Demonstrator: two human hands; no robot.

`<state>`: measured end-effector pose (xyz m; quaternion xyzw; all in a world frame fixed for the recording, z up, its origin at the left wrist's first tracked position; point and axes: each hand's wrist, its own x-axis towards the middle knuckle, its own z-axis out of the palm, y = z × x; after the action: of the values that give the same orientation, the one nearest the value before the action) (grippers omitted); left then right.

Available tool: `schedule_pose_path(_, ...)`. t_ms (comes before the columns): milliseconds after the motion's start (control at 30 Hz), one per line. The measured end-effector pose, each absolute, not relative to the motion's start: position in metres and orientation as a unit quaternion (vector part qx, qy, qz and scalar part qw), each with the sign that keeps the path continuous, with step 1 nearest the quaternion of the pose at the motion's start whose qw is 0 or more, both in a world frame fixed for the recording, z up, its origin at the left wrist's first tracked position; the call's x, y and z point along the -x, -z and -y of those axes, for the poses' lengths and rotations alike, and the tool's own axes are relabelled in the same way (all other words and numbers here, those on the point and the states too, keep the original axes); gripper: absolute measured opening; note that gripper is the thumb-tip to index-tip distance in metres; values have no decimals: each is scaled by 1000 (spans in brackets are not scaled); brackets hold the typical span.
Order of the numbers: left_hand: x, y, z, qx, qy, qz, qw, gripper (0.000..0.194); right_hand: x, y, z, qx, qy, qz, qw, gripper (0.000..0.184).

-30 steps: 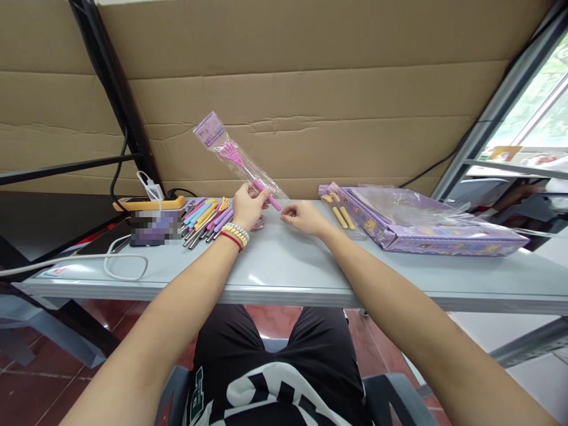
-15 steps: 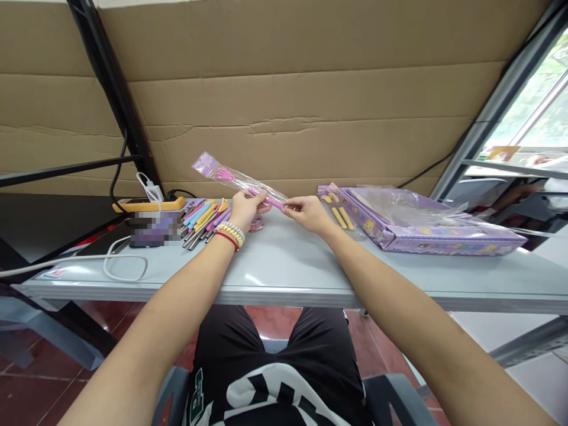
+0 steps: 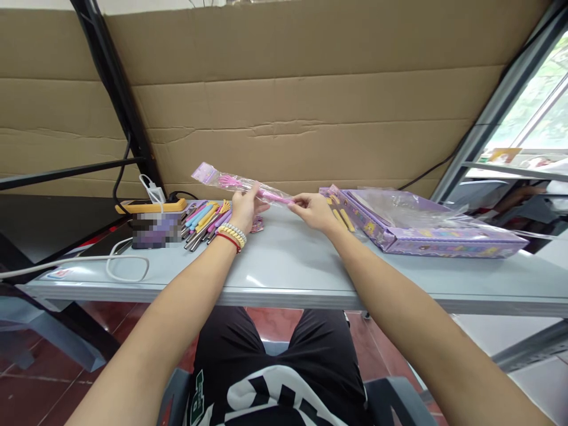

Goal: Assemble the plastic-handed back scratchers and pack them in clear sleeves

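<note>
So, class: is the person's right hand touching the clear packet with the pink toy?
Touching. The head view shows the right hand pinching the packet's near end.

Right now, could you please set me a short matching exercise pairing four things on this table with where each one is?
Things:
1. bagged pink toy
2. loose coloured sticks
3. purple box
4. white cable

Places:
a. looped on the table at its left end
b. lying flat on the table's right side
c. held off the table between left hand and right hand
d. piled just left of the left hand

Pairs: 1-c, 2-d, 3-b, 4-a
</note>
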<state>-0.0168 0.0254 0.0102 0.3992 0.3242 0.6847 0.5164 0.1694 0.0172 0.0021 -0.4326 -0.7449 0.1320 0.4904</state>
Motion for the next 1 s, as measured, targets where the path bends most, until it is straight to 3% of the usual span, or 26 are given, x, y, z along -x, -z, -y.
schedule_pose_path(133,32,-17,-36,-293,-775,-309,467,20,-183,-8,-23,421,-211,673,570,23)
schedule_pose_path(333,41,-19,-40,-265,-794,-332,436,7,-195,-27,-22,367,-351,475,719,22)
schedule_pose_path(567,47,-24,-41,-189,-833,-381,354,10,-229,-49,-17,322,-324,212,864,18)
schedule_pose_path(700,51,-25,-40,-235,-810,-374,386,14,-227,-46,-17,308,-338,222,861,13)
schedule_pose_path(833,35,-13,-32,-475,-626,-419,454,16,-206,-40,-14,279,-389,344,808,19)
schedule_pose_path(933,15,2,-27,-633,-491,-458,385,11,-193,-36,-8,273,-448,435,732,22)
schedule_pose_path(1000,5,11,-25,-688,-440,-496,295,18,-188,-32,-6,289,-475,473,683,28)
